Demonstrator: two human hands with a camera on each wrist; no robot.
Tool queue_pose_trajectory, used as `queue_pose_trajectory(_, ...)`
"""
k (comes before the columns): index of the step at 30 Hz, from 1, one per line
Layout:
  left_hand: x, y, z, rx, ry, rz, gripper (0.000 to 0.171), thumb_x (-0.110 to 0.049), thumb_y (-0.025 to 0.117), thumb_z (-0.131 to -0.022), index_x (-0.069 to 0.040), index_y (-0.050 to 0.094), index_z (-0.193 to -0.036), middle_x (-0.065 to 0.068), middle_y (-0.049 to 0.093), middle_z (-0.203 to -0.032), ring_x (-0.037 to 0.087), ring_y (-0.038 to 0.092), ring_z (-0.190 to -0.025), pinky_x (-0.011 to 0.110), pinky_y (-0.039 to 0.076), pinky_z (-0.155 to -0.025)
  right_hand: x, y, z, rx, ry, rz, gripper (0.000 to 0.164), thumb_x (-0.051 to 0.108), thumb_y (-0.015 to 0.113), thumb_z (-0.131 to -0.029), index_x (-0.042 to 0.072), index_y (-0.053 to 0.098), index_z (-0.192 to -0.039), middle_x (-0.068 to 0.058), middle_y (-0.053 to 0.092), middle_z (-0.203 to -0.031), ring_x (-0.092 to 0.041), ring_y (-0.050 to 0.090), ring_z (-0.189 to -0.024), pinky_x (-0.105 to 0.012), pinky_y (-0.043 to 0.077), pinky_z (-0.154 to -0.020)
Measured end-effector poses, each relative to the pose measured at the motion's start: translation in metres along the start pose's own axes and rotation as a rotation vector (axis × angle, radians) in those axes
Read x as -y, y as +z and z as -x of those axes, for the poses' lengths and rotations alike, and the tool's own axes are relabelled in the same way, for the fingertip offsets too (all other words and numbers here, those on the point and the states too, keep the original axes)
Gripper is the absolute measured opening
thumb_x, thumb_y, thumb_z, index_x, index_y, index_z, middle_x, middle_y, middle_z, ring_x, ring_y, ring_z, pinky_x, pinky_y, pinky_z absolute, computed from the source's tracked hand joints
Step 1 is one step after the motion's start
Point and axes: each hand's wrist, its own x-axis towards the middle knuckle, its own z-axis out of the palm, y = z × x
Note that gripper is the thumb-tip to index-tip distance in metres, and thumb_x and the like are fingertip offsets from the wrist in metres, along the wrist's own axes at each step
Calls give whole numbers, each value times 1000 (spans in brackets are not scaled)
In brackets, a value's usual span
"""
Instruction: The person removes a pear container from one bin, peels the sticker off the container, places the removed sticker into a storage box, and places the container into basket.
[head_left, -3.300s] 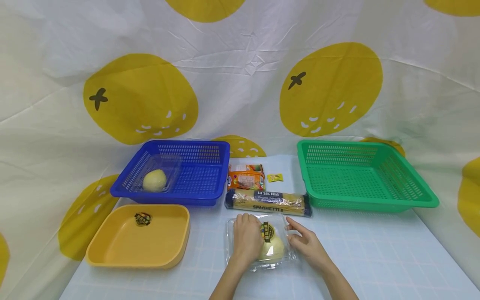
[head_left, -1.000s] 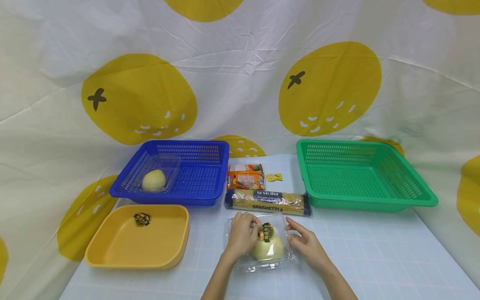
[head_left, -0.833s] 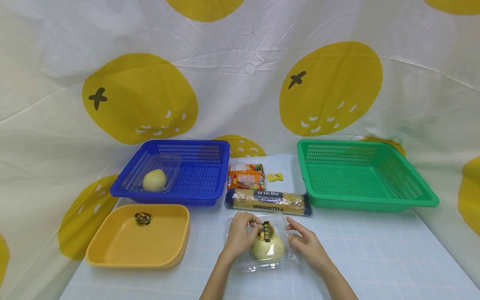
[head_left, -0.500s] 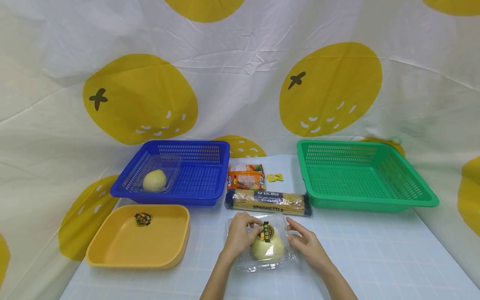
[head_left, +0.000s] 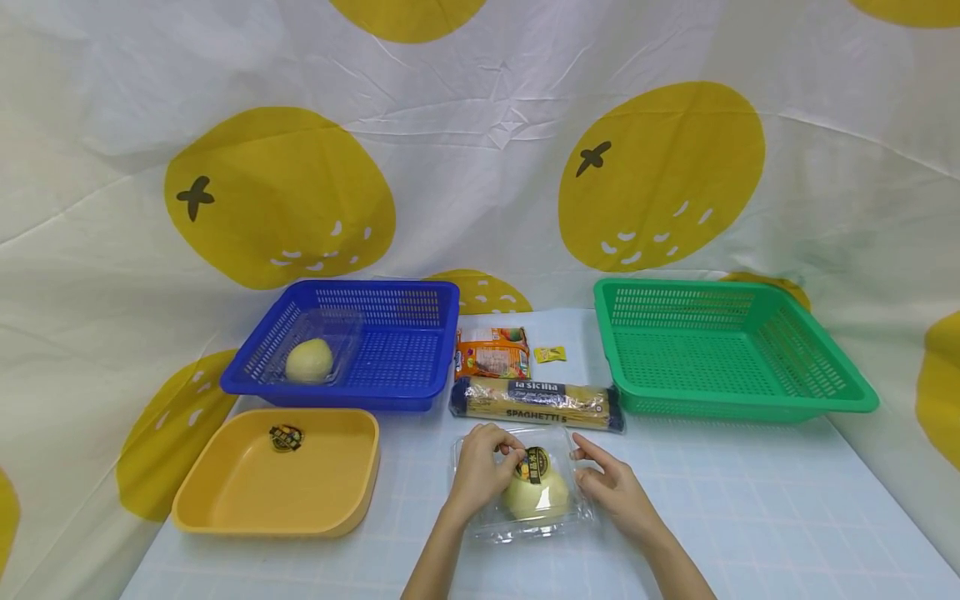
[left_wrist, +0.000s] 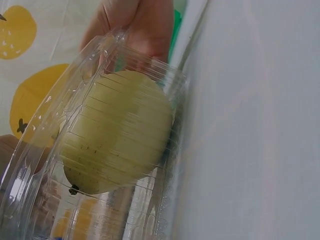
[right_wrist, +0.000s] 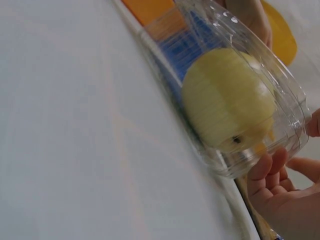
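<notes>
A clear plastic clamshell box (head_left: 517, 530) lies on the table in front of me, with a round, pale yellow-green fruit (head_left: 540, 498) inside. On its lid is a black-and-gold sticker (head_left: 534, 464). My left hand (head_left: 482, 468) is over the lid's left part, its thumb and forefinger pinching at the sticker's left edge. At the opposite side, my right hand (head_left: 617, 493) holds the box by its right edge. The right wrist view shows these fingers (right_wrist: 267, 172) curled at the box's corner. Both wrist views show the fruit through the clear wall; the sticker is not discernible there.
A blue basket (head_left: 442, 367) holds another clear box with a pale fruit (head_left: 309, 361). Nearer is a yellow tray (head_left: 360, 483) with a black-and-gold sticker (head_left: 286, 437). Behind the box lie spaghetti (head_left: 536, 403), an orange packet (head_left: 492, 353) and a small yellow packet (head_left: 550, 354). A green basket (head_left: 738, 400) stands right.
My left hand has drawn back slightly to the left, uncovering more of the fruit, and its thumb and forefinger now meet at the sticker. My right hand and the box have stayed in place.
</notes>
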Motion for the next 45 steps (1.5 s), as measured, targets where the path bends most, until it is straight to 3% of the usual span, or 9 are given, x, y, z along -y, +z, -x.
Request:
queue_pose_trajectory(5, 1, -1, 0, 24, -6, 27, 9, 1, 72, -73, -8, 69, -72, -4, 54, -67, 21, 51, -70, 23, 38, -67, 1, 0, 1, 4, 16, -4, 56, 0, 54, -90, -8, 33, -141, -26, 44, -119, -4, 52, -71, -17, 46, -64)
queue_pose_trajectory(12, 3, -2, 1, 27, 0, 63, 10, 1, 71, -72, -9, 69, -72, -4, 56, -68, 12, 49, -70, 24, 39, -68, 1, 0, 0, 21, -18, -3, 56, -2, 53, -90, -9, 32, -141, -28, 44, -118, -2, 50, -69, -17, 46, -63)
queue_pose_trajectory(20, 8, 2, 2, -55, 116, 66, 11, 3, 71, -67, -7, 67, -69, -7, 54, -66, 4, 46, -66, 20, 39, -63, 0, -1, 1, 18, -27, 2, 56, -2, 54, -89, -10, 32, -140, -28, 44, -118, -2, 51, -70, -17, 46, -63)
queue_pose_trajectory(27, 9, 1, 2, 0, 17, 109, 7, 0, 71, -71, -7, 69, -71, -3, 58, -69, 9, 50, -68, 26, 43, -66, -1, -1, 1, 30, -44, -9, 56, -2, 53, -90, -10, 31, -140, -28, 43, -118, -1, 49, -69, -17, 46, -63)
queue_pose_trajectory(45, 5, -2, 1, 10, -40, 144, 7, 0, 70, -73, -7, 68, -72, -2, 58, -70, 10, 51, -70, 36, 47, -69, -3, -2, -1, 32, -55, -3, 56, -3, 52, -90, -10, 31, -140, -29, 43, -118, -1, 51, -69, -17, 47, -63)
